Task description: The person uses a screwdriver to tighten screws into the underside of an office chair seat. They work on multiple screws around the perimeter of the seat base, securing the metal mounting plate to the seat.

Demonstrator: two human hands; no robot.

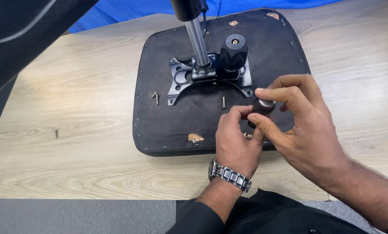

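Dark-brown screwdriver handle (261,108), silver-capped end, stubby — pinched btwn both hands.

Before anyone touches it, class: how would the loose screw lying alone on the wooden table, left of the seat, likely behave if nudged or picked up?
The screw looks like bare metal, so probably stiff and light. Its round shaft lies flat on the smooth table, so a nudge would likely roll it in a curve around its head. Being thin, it may slip from fingertips.

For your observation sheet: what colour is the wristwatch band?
Silver metal wristwatch band, on the left hand; head view.
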